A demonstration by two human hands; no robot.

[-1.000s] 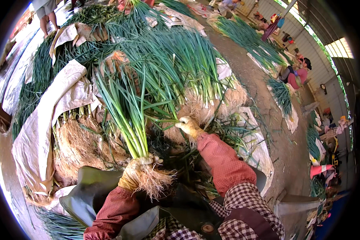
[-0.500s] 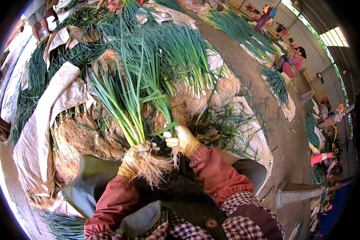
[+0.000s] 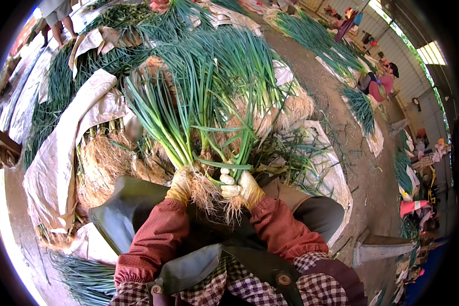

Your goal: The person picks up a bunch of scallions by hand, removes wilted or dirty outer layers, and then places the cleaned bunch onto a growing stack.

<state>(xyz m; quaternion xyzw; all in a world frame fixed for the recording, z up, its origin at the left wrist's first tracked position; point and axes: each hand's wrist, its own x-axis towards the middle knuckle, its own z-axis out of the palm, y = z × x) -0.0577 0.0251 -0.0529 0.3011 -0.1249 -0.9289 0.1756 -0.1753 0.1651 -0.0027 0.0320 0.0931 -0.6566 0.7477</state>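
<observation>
Now L hand [image 3: 180,184] & R hand [image 3: 244,187], fingers closed, grip 1 green onion bunch [image 3: 199,122] at roots.

Floor: bare wet concrete [image 3: 362,168], running between the heaps.
Covers: pale tarpaulins [image 3: 61,153] spread on the ground.
Light: daylight through a roof opening [image 3: 433,51].

Single fisheye view from head height, facing steeply down and forward; close over both gloved hands [image 3: 217,186] at the middle and the onion heap [image 3: 209,76] just beyond; far floor [image 3: 362,168] curving off to the right; rim dark.
</observation>
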